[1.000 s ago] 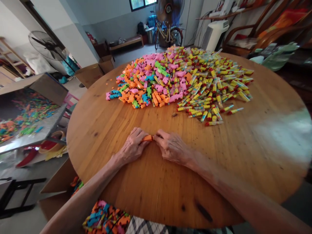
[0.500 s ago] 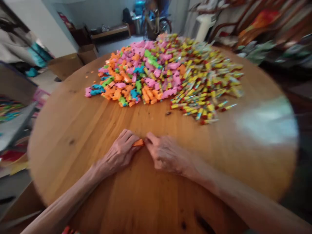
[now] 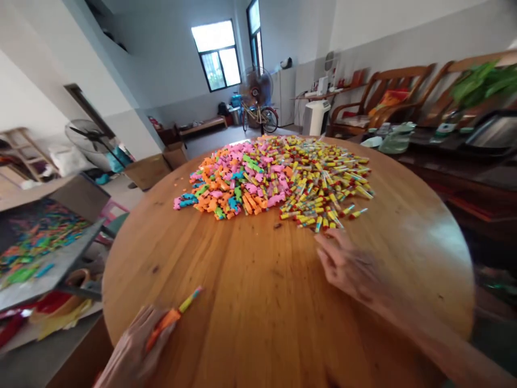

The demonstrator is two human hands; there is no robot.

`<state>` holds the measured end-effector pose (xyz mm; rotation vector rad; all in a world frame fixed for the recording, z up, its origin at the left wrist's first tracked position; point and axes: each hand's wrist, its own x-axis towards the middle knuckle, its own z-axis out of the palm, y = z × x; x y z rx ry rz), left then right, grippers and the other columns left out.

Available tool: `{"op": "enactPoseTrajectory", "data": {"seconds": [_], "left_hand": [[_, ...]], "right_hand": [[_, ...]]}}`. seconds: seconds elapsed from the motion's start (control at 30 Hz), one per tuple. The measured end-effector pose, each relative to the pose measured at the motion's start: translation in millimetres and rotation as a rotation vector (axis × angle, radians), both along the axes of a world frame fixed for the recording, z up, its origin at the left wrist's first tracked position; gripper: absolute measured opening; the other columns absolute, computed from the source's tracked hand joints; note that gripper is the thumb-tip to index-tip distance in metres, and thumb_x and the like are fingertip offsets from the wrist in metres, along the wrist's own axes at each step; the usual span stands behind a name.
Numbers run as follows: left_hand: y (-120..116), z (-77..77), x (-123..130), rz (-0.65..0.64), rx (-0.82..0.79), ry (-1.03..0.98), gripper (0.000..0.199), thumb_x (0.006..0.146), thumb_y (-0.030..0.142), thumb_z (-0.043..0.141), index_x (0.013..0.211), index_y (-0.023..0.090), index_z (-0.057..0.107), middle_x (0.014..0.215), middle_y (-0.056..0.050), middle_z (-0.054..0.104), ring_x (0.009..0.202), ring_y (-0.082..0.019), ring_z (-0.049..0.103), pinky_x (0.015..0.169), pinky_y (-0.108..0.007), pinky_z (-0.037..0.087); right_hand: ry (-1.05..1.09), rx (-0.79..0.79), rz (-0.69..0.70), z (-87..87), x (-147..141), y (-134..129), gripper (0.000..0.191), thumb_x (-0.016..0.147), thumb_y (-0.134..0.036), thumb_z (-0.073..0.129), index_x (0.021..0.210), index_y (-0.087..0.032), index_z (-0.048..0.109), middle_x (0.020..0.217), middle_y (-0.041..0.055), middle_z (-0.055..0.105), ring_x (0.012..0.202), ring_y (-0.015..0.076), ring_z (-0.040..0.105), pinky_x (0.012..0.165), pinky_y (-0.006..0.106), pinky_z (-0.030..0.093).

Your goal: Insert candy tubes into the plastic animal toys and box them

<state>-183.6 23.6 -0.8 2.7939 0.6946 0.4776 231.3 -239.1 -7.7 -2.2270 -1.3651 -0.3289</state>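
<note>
A round wooden table [image 3: 250, 302] fills the room's middle. Near its left front edge, the left hand [image 3: 139, 339] grips an orange piece [image 3: 163, 326] slantwise, its protruding yellow tube [image 3: 188, 302] pointing forward and rightward. Whether the right hand [image 3: 343, 264], beside the heap of tubes [image 3: 323, 178], pinches anything, I can't tell.

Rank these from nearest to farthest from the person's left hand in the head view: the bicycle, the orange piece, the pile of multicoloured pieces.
From the left hand:
1. Orange piece: nearest, held in its fingers.
2. Pile of multicoloured pieces: ahead on the table, left of the yellow tubes.
3. Bicycle: farthest, on the floor beyond the table.
</note>
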Motion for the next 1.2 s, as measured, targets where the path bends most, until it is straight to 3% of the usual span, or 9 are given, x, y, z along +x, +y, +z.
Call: {"op": "enactPoseTrajectory", "data": {"seconds": [0.1, 0.17, 0.27, 0.4, 0.5, 0.63, 0.77, 0.87, 1.2], "left_hand": [[10.9, 11.4, -32.7, 0.112, 0.122, 0.008, 0.03, 0.095, 0.051, 0.06, 0.11, 0.025, 0.063, 0.098, -0.005, 0.069, 0.091, -0.024, 0.066, 0.078, -0.032, 0.054], [17.6, 21.9, -16.3, 0.099, 0.2, -0.02, 0.037, 0.093, 0.053, 0.062, 0.117, 0.025, 0.062, 0.11, -0.007, 0.069, 0.103, -0.027, 0.066, 0.086, -0.036, 0.055], [24.5, 36.2, 57.1, -0.037, 0.235, -0.048, 0.035, 0.097, 0.044, 0.058, 0.126, 0.024, 0.059, 0.119, -0.009, 0.066, 0.112, -0.027, 0.062, 0.094, -0.041, 0.053], [32.3, 43.5, 192.4, -0.25, 0.254, -0.088, 0.033, 0.099, 0.028, 0.052, 0.131, 0.02, 0.057, 0.118, -0.012, 0.064, 0.112, -0.026, 0.058, 0.095, -0.041, 0.052], [38.5, 42.2, 280.4, -0.273, 0.324, -0.041, 0.036, 0.095, 0.02, 0.054, 0.131, 0.018, 0.059, 0.115, -0.013, 0.062, 0.11, -0.028, 0.055, 0.095, -0.043, 0.05], [47.7, 35.1, 349.3, -0.272, 0.458, 0.064, 0.038, 0.09, 0.019, 0.061, 0.127, 0.023, 0.064, 0.114, -0.013, 0.057, 0.111, -0.03, 0.05, 0.091, -0.043, 0.049], [57.3, 25.6, 372.1, -0.328, 0.55, 0.095, 0.036, 0.089, 0.022, 0.064, 0.125, 0.022, 0.065, 0.113, -0.013, 0.057, 0.109, -0.03, 0.049, 0.092, -0.044, 0.048], [59.5, 24.5, 374.6, -0.369, 0.578, 0.089, 0.031, 0.09, 0.021, 0.061, 0.121, 0.019, 0.065, 0.116, -0.014, 0.057, 0.111, -0.031, 0.048, 0.093, -0.046, 0.047], [34.0, 27.2, 354.2, -0.576, 0.701, 0.153, 0.031, 0.088, 0.003, 0.042, 0.108, 0.016, 0.063, 0.109, -0.015, 0.063, 0.113, -0.031, 0.051, 0.094, -0.05, 0.043]], "right_hand": [[0.043, 0.087, -0.116, -15.4, 23.9, -18.9, 0.037, 0.086, -0.023, 0.043, 0.117, -0.04, 0.055, 0.122, 0.0086, 0.058, 0.077, 0.0288, 0.059, 0.059, 0.039, 0.037], [0.059, 0.095, -0.103, -20.5, 30.6, -21.2, 0.041, 0.086, -0.023, 0.04, 0.12, -0.043, 0.054, 0.126, 0.0073, 0.058, 0.078, 0.0291, 0.06, 0.062, 0.042, 0.039], [-0.002, -0.016, -0.089, -22.4, 37.7, -16.6, 0.035, 0.091, -0.023, 0.038, 0.116, -0.036, 0.057, 0.126, 0.0111, 0.057, 0.071, 0.0254, 0.058, 0.063, 0.041, 0.04], [-0.043, -0.23, -0.056, -21.7, 56.0, -9.2, 0.028, 0.09, -0.015, 0.046, 0.109, -0.027, 0.062, 0.114, 0.0114, 0.057, 0.063, 0.0175, 0.055, 0.057, 0.032, 0.036], [-0.039, -0.323, -0.022, -21.6, 64.3, -6.9, 0.029, 0.085, -0.007, 0.05, 0.106, -0.021, 0.065, 0.105, 0.0107, 0.055, 0.057, 0.0139, 0.052, 0.052, 0.029, 0.03], [-0.082, -0.311, 0.038, -21.1, 47.8, -8.4, 0.039, 0.08, -0.001, 0.049, 0.109, -0.022, 0.066, 0.112, 0.0119, 0.057, 0.062, 0.0157, 0.058, 0.054, 0.028, 0.035], [-0.074, -0.283, 0.187, -14.5, 19.4, -9.8, 0.052, 0.072, 0.0, 0.049, 0.118, -0.018, 0.065, 0.137, 0.0224, 0.05, 0.082, 0.0241, 0.067, 0.062, 0.032, 0.048], [-0.053, -0.318, 0.243, -8.4, 7.5, -7.4, 0.053, 0.069, -0.002, 0.049, 0.118, -0.017, 0.065, 0.14, 0.0244, 0.05, 0.081, 0.0254, 0.068, 0.064, 0.035, 0.052], [-0.014, -0.337, 0.316, 0.5, -4.8, 4.0, 0.041, 0.073, -0.001, 0.051, 0.111, -0.012, 0.064, 0.111, 0.0159, 0.066, 0.078, 0.0244, 0.063, 0.062, 0.036, 0.044]]}}
